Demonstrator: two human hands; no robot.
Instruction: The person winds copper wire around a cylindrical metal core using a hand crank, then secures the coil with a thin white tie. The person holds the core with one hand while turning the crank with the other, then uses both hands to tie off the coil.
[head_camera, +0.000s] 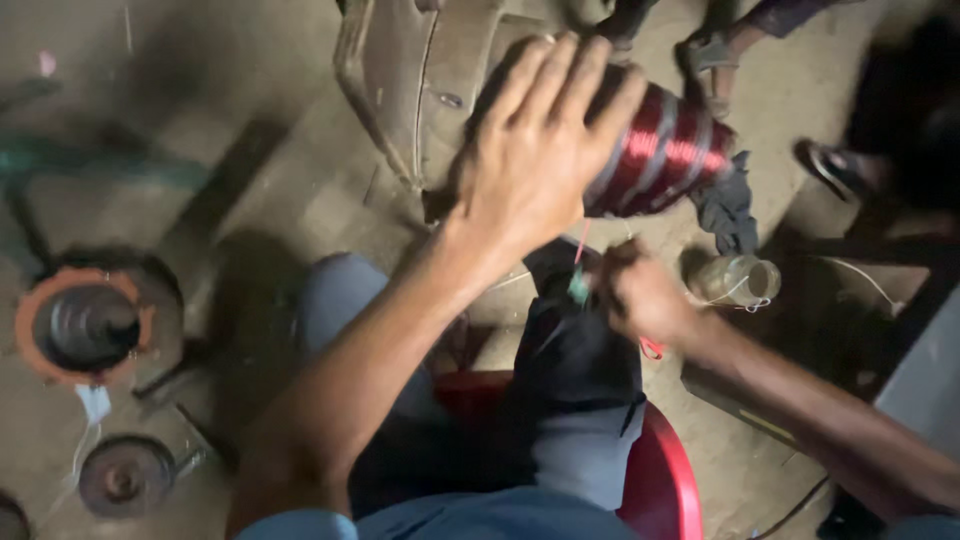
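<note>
Left hand (535, 150) spread flat over the heavy-looking, slick red wire coil (660, 150); right hand (640, 295) pinched shut on thin wire (580, 285). Best held around its middle.

You have no packages, signs or screens in front of you here. The one thing that could pass for a label is a small pale tag (94, 402) lying on the floor at your left, just below the round orange-rimmed part (88, 325); it looks like a light, roughly square scrap, too blurred to tell more.
</note>
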